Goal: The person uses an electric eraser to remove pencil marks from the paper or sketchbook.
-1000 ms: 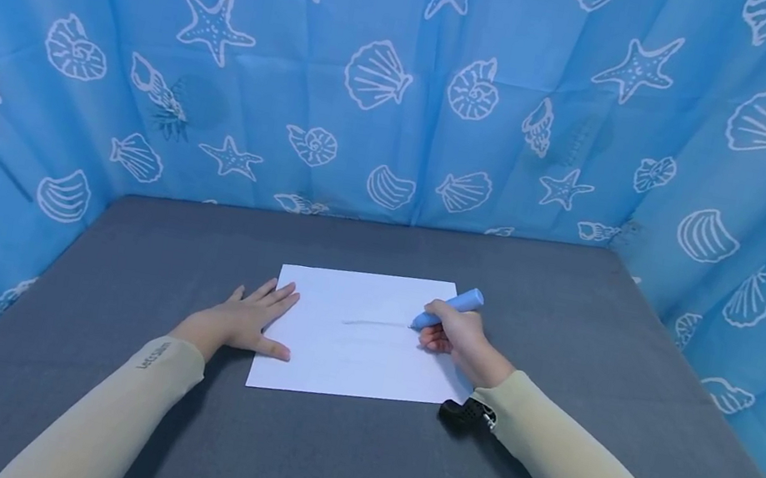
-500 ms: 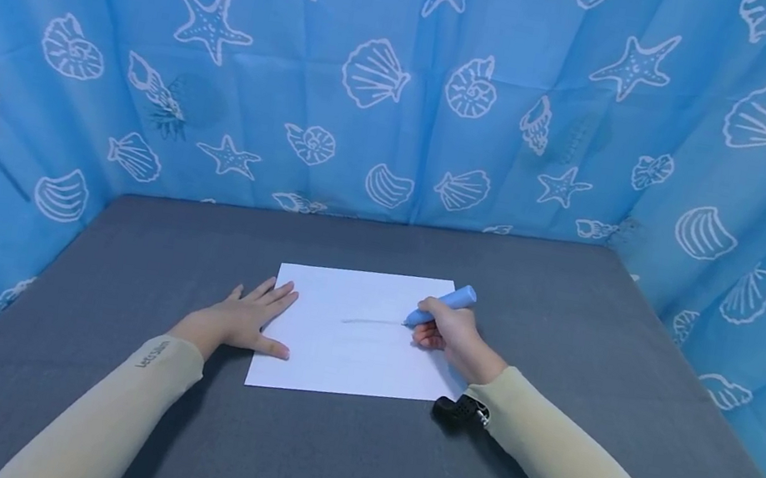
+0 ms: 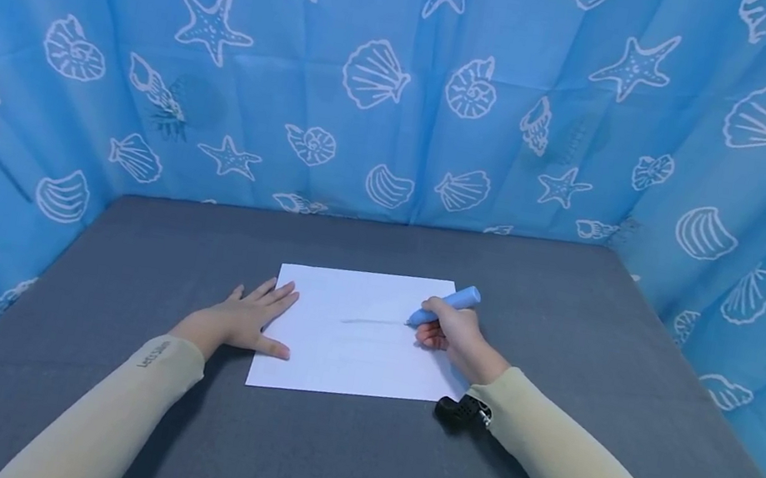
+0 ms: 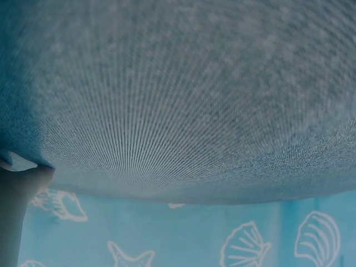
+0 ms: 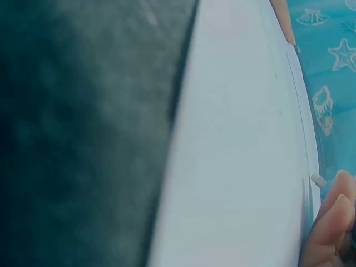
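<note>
A white sheet of paper (image 3: 347, 360) lies flat on the grey-covered table. My left hand (image 3: 235, 327) rests on its left edge with fingers spread and the thumb stretched over the paper. Over the right part of the sheet, my right hand (image 3: 460, 336) pinches a thick blue pen (image 3: 468, 298), tilted with its upper end to the right. The pen's tip meets the paper at the right end of a faint, nearly level line (image 3: 372, 322). In the right wrist view, curled fingers (image 5: 334, 222) sit beside the pen's pale tip (image 5: 318, 180).
Around the paper spreads the grey cloth (image 3: 315, 464) of the table. A blue curtain (image 3: 264, 84) with white shells and starfish hangs behind and at both sides. Beneath the right sleeve is a black wrist device (image 3: 456, 413).
My right hand and the pen have shifted slightly left, then a touch back right, staying near the line's right end. My left hand holds the same place on the paper.
</note>
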Tool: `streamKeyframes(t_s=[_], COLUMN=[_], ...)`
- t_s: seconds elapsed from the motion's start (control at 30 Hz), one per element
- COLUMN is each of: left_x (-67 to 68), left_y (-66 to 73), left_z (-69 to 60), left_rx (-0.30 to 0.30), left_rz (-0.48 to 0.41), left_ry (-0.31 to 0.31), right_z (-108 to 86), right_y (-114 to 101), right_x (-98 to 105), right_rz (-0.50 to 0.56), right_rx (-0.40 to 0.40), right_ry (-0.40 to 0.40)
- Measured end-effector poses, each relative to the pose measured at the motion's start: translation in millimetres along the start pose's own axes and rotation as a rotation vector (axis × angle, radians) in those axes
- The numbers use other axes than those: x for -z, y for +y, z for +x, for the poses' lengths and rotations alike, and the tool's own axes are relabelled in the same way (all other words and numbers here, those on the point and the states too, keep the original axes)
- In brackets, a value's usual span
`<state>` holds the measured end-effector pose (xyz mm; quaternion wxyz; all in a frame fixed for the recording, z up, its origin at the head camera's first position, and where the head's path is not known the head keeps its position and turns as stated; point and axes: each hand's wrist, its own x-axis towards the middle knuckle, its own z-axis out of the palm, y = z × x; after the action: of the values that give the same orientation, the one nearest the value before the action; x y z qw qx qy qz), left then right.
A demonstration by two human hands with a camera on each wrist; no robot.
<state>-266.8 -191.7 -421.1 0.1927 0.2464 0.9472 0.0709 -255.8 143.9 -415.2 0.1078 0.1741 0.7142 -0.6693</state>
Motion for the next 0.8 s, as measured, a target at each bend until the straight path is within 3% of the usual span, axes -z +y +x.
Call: streamKeyframes(t_s=[0.8], left_x=[-1.6], left_y=[-1.9], left_z=[1.5], left_rx=[-0.001], left_rz=[0.01], left_ry=[0.004], right_z=[-0.2], right_y=[-2.3], right_x=[-0.5], right_rz=[-0.015], right_rx=[-0.029], right_ry=[-0.025])
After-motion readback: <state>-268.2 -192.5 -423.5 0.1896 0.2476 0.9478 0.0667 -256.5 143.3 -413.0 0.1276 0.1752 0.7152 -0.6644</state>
